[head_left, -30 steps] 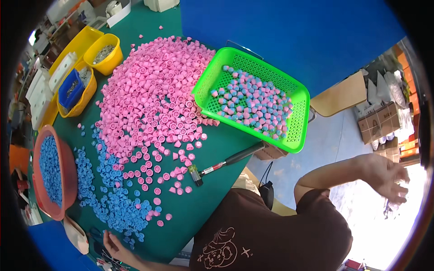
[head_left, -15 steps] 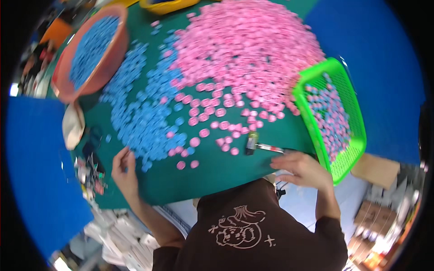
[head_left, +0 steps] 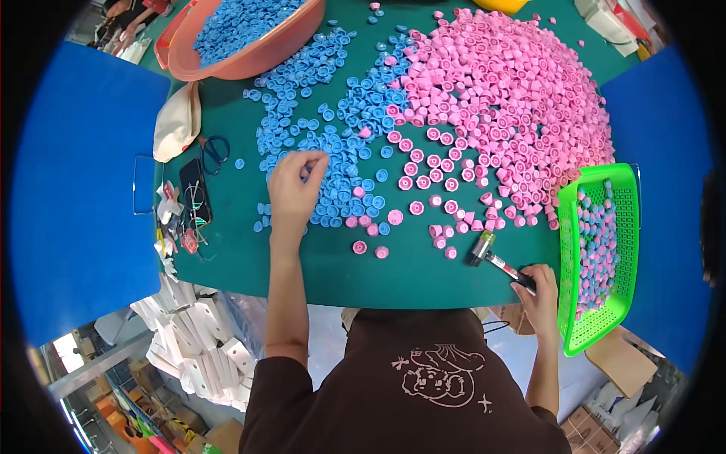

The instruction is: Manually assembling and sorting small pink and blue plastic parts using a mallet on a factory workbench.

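Over the near part of the blue plastic caps (head_left: 333, 208), my left hand (head_left: 296, 189) has its fingers curled into a pinch; what it holds, if anything, is hidden. My right hand (head_left: 540, 296), by the table's front edge, has its fingers round the black handle of a small mallet (head_left: 499, 263). The mallet's head, yellowish on one end and dark on the other, lies on the table. Pink plastic cups (head_left: 522, 98) form a big heap at the far right. Several loose pink ones lie between the heap and the mallet, many with the hollow side up.
A green basket (head_left: 569, 257) with mixed pink and blue pieces stands at the right edge. An orange-pink basin (head_left: 280, 47) of blue caps sits at the far left. Along the left edge lie a cloth pouch (head_left: 175, 125), scissors (head_left: 215, 151), a phone (head_left: 192, 178) and glasses (head_left: 198, 208).
The view has shifted and sharpened. My left hand has moved from the left side of the blue caps to over them. My right hand has closed on the mallet's handle.
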Demonstrator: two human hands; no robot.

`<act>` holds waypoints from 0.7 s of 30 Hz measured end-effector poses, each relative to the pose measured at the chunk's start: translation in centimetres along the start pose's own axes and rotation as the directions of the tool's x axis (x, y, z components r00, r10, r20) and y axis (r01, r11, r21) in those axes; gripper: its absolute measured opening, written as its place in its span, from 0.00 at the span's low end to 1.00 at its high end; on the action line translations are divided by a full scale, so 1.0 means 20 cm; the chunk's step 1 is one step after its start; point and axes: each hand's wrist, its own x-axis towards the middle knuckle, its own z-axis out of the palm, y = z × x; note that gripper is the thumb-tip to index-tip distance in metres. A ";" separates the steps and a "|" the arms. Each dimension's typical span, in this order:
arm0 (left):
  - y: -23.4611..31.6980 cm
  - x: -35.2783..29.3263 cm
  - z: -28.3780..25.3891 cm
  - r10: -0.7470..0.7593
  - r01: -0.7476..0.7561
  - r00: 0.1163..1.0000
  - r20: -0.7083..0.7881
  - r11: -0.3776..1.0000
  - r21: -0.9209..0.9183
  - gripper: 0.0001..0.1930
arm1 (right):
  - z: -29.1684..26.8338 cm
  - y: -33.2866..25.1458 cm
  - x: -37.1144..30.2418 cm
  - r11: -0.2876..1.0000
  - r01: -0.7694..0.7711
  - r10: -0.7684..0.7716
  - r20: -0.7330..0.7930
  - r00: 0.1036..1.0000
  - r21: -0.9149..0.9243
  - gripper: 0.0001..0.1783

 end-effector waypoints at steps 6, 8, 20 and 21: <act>-0.16 0.16 0.06 0.162 -0.188 0.978 0.134 0.959 0.212 0.10 | 0.00 0.02 -0.05 0.858 -0.268 0.256 0.089 0.963 0.437 0.10; -0.16 0.19 0.06 0.146 -0.183 0.973 0.179 0.960 0.213 0.10 | -0.02 0.00 -0.04 0.695 -0.345 0.330 0.146 0.933 0.631 0.11; -0.15 0.24 -0.04 0.067 -0.103 0.927 0.368 0.991 0.081 0.10 | 0.06 -0.36 0.37 0.466 -0.365 0.319 0.232 0.919 0.805 0.12; -0.15 0.24 -0.05 0.060 -0.098 0.926 0.372 0.992 0.083 0.10 | 0.07 -0.34 0.39 0.472 -0.340 0.321 0.201 0.926 0.813 0.14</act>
